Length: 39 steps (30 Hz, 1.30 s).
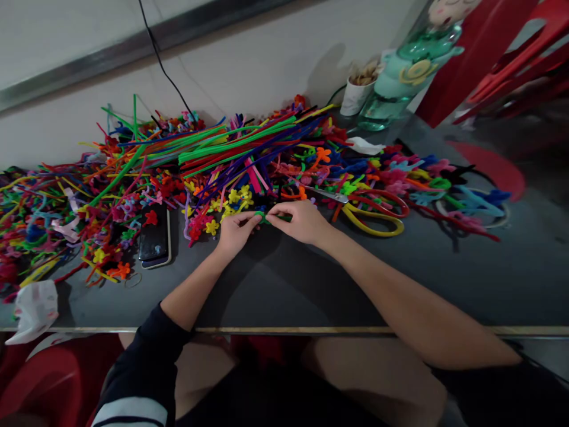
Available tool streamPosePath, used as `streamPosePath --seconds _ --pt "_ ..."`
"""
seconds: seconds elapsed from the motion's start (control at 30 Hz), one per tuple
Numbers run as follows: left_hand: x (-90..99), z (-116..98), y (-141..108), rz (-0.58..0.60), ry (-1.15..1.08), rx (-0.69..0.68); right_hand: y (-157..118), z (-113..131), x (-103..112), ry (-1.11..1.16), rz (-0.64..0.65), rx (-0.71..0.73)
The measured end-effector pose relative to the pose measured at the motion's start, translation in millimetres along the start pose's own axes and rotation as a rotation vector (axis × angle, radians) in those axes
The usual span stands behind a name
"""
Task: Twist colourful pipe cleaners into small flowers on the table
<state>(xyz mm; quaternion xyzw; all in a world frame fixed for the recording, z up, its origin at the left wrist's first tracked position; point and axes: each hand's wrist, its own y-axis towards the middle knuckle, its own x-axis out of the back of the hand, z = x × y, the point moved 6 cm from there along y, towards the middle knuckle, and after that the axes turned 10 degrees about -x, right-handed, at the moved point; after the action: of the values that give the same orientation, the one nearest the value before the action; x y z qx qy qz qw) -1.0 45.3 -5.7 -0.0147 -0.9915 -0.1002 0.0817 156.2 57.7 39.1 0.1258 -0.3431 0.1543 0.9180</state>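
Observation:
Between my two hands, just above the dark table (284, 290), is a small green pipe cleaner (264, 218). My left hand (237, 234) pinches one side of it between thumb and forefinger. On the other side, my right hand (300, 220) is closed on it, also with thumb and fingertips. A bit of dark blue shows behind the fingertips; what it belongs to is hidden. Yellow pipe-cleaner flowers (240, 197) lie just beyond my left hand. Scissors (376, 207) with red and yellow handles rest to the right of my right hand, their blades toward the pile.
A long heap of pipe cleaners (213, 148) and twisted flowers runs along the wall. A phone (155, 237) lies at left, a crumpled tissue (35, 308) at the front edge. At the back right stand a paper cup (355, 96) and a green bottle (386, 89).

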Motion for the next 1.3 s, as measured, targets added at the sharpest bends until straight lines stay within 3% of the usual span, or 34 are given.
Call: streamPosePath --seconds 0.1,0.17,0.33,0.6,0.97,1.17,1.3 --pt "9.4 -1 -6 -0.028 -0.015 0.015 -9 13 6 -0.208 -0.125 0.054" --pt "12.9 -4 -10 0.03 -0.002 0.022 -17 25 10 -0.361 -0.209 0.154" --pt "14.0 -9 -17 0.09 -0.051 0.011 -26 33 8 -0.555 -0.205 0.324" --pt "8.9 -4 -16 0.099 -0.046 0.036 -22 23 -5 -0.515 -0.255 0.363" --pt "8.5 2 -13 0.053 -0.037 0.035 -5 6 -24 -0.416 -0.268 0.284" --pt "7.6 5 -7 -0.006 0.001 0.011 1 0 -16 -0.439 -0.243 0.279" --pt "4.1 2 -1 -0.06 0.071 -0.059 1 -8 -5 -0.442 -0.31 0.241"
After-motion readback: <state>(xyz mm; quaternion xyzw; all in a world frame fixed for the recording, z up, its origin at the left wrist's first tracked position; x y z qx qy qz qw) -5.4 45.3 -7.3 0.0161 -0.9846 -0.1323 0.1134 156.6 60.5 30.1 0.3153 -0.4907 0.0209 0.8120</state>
